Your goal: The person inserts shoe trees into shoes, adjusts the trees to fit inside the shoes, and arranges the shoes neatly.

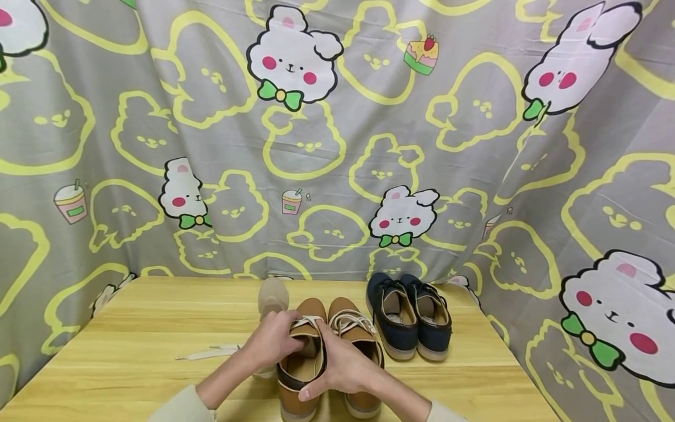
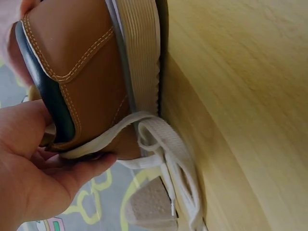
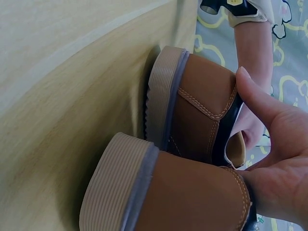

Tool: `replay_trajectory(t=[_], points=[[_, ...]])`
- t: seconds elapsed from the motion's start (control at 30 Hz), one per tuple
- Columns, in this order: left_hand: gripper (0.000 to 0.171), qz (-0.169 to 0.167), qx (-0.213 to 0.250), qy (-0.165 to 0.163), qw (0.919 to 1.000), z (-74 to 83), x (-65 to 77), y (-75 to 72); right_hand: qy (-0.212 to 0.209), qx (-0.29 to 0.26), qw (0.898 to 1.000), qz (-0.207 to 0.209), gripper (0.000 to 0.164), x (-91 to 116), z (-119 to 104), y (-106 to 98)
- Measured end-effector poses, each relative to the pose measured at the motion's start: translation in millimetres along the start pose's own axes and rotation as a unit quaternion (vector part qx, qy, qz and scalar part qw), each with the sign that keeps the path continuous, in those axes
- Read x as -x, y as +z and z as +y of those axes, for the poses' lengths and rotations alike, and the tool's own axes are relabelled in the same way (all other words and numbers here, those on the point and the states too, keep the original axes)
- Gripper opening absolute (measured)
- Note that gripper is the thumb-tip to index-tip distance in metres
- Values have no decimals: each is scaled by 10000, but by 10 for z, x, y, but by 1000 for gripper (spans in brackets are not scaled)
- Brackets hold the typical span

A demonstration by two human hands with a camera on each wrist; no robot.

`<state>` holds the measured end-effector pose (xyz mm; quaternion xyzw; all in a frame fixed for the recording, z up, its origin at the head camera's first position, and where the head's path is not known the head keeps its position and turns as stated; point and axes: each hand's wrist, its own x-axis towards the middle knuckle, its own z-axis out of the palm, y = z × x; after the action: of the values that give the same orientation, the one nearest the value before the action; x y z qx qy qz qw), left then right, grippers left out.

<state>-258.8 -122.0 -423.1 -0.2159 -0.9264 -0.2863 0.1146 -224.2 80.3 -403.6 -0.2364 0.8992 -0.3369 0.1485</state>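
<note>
Two brown leather shoes with white laces stand side by side on the wooden table. My left hand (image 1: pixel 274 339) grips the upper of the left brown shoe (image 1: pixel 297 401), thumb at its opening and fingers outside. A loose white lace (image 2: pixel 163 132) runs out from under those fingers and hangs down to the table. My right hand (image 1: pixel 345 362) holds the same shoe from its right side, thumb against the heel collar. The right brown shoe (image 3: pixel 192 197) stands close beside it, partly hidden under the right hand and forearm in the head view.
Behind and left of the brown pair is a beige shoe (image 1: pixel 272 293), mostly hidden. A dark blue pair of shoes (image 1: pixel 398 337) stands at the right. A grey patterned curtain (image 1: pixel 327 140) encloses the back and sides of the wooden table (image 1: pixel 158 316).
</note>
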Motion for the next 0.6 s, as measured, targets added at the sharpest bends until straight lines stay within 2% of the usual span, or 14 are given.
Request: replay_trajectory(t=[0.23,0.6], points=[[17,-58,99,-47,9999,14,-13,-34,11,16,10000,23,130,2,-1,2],[18,187,-30,-135,9997,0,-36,1,-9,86,10000,41,130,14,-12,-5]])
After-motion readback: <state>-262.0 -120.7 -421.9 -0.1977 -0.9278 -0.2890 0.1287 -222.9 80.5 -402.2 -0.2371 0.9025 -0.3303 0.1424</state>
